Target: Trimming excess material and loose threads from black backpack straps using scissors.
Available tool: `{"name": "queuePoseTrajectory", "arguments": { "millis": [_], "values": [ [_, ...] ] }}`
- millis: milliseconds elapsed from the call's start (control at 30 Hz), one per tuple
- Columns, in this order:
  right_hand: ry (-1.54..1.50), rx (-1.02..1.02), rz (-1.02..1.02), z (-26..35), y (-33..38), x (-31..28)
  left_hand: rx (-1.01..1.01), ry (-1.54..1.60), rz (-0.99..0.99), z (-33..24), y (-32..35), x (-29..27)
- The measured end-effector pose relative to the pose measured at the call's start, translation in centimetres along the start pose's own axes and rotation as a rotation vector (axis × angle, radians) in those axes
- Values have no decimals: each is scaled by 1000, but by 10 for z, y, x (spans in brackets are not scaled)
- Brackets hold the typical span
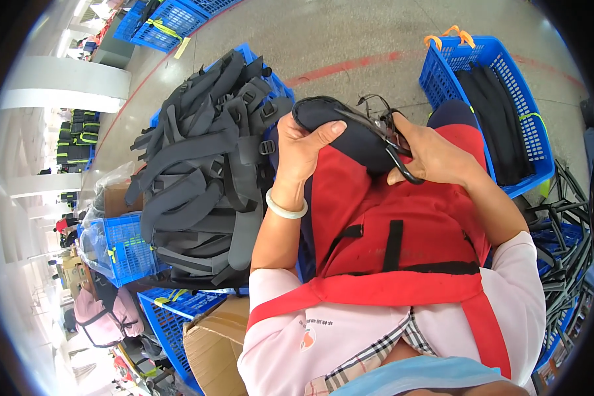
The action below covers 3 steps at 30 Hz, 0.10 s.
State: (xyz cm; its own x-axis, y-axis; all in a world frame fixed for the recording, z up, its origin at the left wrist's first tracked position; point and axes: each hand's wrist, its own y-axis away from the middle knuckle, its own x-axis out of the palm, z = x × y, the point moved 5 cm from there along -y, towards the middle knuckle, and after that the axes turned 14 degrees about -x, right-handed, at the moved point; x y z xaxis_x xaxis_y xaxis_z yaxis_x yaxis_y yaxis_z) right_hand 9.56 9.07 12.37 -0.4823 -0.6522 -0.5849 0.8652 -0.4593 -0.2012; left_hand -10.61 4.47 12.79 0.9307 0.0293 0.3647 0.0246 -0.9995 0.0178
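Two hands [369,152] hold one dark padded piece [350,129], one scissors [393,142].

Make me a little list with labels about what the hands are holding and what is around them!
left hand: grips the dark padded piece, thumb on top
right hand: holds the same piece's other end, fingers by the black wire frame
lap: red apron
person's left: pile of grey straps on a blue crate
person's right: blue basket with dark fabric
floor: grey, red line
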Motion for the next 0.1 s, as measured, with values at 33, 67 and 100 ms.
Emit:
{"name": "queuePoseTrajectory", "arguments": {
  "millis": [33, 67, 100],
  "values": [
    [5, -4, 38, 1, 0, 0, -3, 17, 5, 0, 0, 0],
    [11, -8, 75, 2, 1, 0, -1, 19, 13, 1, 1, -1],
    [20, 38, 84, 1, 1, 0, 1, 21, 23, 2, 0, -1]
  ]
}}
